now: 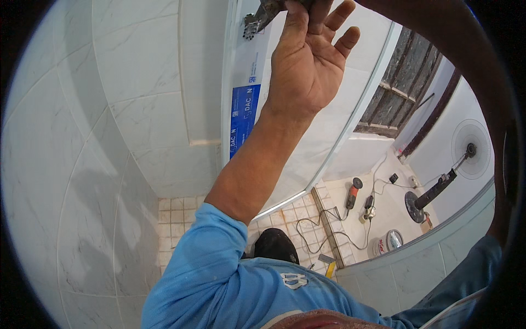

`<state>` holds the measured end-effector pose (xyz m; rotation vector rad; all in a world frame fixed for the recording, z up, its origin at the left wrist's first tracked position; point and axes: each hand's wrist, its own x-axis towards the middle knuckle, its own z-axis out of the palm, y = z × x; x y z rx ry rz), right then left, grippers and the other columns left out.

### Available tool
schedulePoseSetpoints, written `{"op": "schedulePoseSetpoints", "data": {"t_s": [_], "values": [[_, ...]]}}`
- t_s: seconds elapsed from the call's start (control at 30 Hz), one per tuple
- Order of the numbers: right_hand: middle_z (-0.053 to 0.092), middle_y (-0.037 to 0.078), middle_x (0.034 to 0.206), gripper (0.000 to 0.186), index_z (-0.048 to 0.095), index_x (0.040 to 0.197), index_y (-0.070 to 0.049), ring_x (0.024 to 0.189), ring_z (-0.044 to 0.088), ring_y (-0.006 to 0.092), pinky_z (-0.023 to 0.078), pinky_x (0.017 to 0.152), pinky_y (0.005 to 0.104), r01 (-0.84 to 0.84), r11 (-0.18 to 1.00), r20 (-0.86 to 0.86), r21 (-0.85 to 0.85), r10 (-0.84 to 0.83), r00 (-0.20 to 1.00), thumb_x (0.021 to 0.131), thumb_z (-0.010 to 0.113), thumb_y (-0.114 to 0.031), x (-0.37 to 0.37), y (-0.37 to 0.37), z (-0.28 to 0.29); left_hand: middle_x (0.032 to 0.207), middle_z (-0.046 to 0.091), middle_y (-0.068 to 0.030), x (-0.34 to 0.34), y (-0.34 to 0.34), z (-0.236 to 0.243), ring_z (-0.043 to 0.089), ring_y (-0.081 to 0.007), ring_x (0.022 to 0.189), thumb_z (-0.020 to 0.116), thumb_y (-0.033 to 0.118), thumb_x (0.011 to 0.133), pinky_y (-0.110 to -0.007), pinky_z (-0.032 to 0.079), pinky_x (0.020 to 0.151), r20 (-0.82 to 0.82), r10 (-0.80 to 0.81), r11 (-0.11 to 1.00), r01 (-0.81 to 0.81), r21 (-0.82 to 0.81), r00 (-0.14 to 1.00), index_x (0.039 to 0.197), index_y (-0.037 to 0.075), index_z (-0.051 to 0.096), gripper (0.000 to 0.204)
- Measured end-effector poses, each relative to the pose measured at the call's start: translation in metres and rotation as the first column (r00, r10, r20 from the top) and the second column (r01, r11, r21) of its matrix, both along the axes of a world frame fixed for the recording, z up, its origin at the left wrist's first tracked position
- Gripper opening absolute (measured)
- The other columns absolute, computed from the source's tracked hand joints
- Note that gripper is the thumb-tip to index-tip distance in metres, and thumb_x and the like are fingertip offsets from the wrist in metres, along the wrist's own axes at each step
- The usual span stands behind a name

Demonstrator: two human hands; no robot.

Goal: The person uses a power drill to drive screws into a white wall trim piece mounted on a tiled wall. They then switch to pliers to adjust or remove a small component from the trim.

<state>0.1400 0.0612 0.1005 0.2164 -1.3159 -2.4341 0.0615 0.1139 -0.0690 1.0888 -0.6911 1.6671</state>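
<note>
My left hand (309, 66) is raised at the top middle, palm toward me. Its thumb and nearest finger press against a dark, curved tool (269, 12), while the outer fingers stay loosely bent. The tool is cut off by the upper edge, so its exact kind does not show. At its left lies a rough, speckled grey patch (251, 26) on the white frame of a glass panel (307, 148). Blue-and-white protective film (245, 107) covers a strip along that frame. My right arm arches down the right rim, its hand out of the picture.
Pale marbled tiles (145, 71) line the left wall. Beyond the panel, an orange-and-black angle grinder (353, 192) with a trailing cord (323, 222), a bucket (379, 245) and a standing fan (438, 192) occupy the floor. A yellow-handled tool (330, 269) lies near the raised sill (329, 230).
</note>
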Motion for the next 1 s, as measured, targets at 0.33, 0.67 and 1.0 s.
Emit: {"op": "schedulePoseSetpoints", "data": {"t_s": [0.33,0.67,1.0], "values": [[0.071,0.003,0.084,0.02,0.07,0.102,-0.01,0.078,0.065,0.0123,0.056,0.084,0.0348,0.389,0.851,-0.089,-0.353,-0.445,0.891,0.1,0.073,-0.03,0.007,-0.021,-0.024,0.065,0.06,-0.0032,-0.066,-0.053,-0.053,0.056,-0.0091,0.056,0.062,0.026,0.107,-0.024,0.039,0.048,-0.099,0.992,0.056,-0.974,-0.221,0.079,0.094,0.0,0.071,0.031],[0.068,0.014,0.107,0.042,0.063,0.122,-0.01,0.099,0.068,0.0279,0.055,0.089,0.0458,-0.008,0.417,-0.127,-0.909,-0.259,0.958,0.083,0.076,0.0,0.05,0.046,-0.108,0.106,0.073,-0.0299,-0.154,0.015,0.142,0.072,-0.0384,0.103,0.059,0.051,0.105,-0.046,0.054,0.09,-0.332,0.771,-0.489,-0.839,0.237,-0.543,0.114,-0.013,0.066,0.066],[0.07,0.017,0.094,0.059,0.066,0.115,0.004,0.085,0.07,0.0252,0.056,0.078,0.0382,-0.193,-0.837,0.145,-0.511,-0.305,0.941,0.089,0.075,-0.048,0.075,0.029,-0.16,0.096,0.073,-0.0255,-0.184,0.037,0.136,0.069,-0.0343,0.095,0.054,0.056,0.106,-0.045,0.053,0.085,-0.383,0.712,-0.55,-0.807,0.217,-0.589,0.104,-0.007,0.069,0.065]]}}
